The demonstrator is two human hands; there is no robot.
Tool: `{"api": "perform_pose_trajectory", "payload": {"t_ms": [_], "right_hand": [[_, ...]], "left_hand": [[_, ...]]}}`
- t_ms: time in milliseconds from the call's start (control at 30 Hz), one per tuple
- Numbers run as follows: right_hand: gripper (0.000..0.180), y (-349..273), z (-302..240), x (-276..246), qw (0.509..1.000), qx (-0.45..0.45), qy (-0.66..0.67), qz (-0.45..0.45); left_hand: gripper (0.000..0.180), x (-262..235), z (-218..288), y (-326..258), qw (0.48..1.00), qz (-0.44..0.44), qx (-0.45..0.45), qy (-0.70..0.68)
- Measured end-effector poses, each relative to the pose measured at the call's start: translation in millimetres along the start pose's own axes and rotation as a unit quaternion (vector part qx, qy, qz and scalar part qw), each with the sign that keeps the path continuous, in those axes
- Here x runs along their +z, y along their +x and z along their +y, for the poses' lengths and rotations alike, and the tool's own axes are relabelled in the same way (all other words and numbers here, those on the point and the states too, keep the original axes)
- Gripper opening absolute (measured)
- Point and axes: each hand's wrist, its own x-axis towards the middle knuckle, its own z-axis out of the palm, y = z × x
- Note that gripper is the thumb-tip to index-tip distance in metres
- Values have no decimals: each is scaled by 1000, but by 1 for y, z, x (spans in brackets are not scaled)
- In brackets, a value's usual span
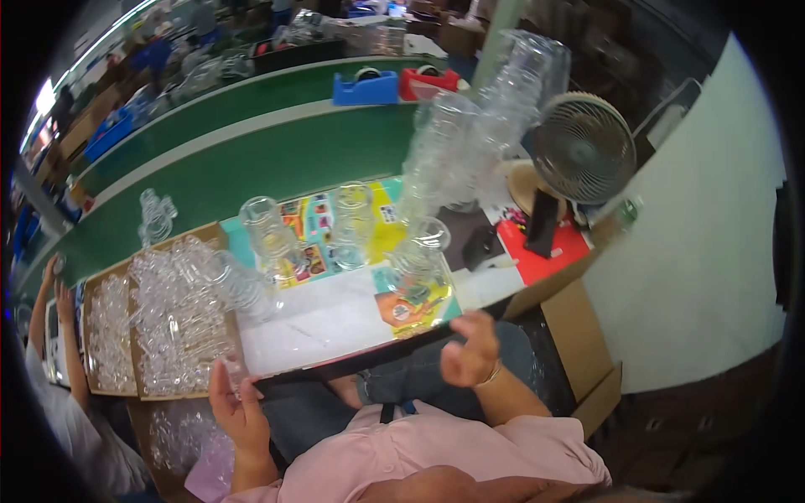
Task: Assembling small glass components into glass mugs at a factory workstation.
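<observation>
My left hand [241,419] is raised by the front corner of a cardboard box. A small clear plastic piece [234,369] shows between its thumb and fingers; its exact shape is blurred. Over the table's front edge, my right hand [471,352] has its fingers loosely bent and apart, with nothing visible in them. The cardboard box [237,345] is heaped with clear plastic pieces [180,306]. On the table stand stacks of clear round plastic parts: one on the left [270,235], one in the middle [352,222] and a leaning one [418,251] on the right.
Tall bagged stacks of clear parts [444,155] rise at the back right, beside a fan [584,147] and a dark phone-like object [543,225]. Blue [365,90] and red [429,84] tape dispensers sit on the green ledge. Another person's hands [63,298] are at far left.
</observation>
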Motion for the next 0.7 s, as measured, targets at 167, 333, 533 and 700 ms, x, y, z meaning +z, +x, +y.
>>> {"api": "perform_pose_trajectory", "payload": {"t_ms": [167, 333, 533, 700], "right_hand": [[62, 4, 52, -12, 956, 250, -40, 148], [87, -27, 101, 1, 861, 489, 98, 95], [82, -17, 121, 20, 874, 476, 91, 7], [64, -40, 147, 32, 846, 522, -89, -57]], "left_hand": [[36, 22, 13, 10, 979, -26, 147, 140], [32, 47, 11, 17, 961, -202, 84, 170], [35, 74, -9, 7, 979, -174, -80, -68], [35, 105, 1, 29, 973, -194, -43, -116]]}}
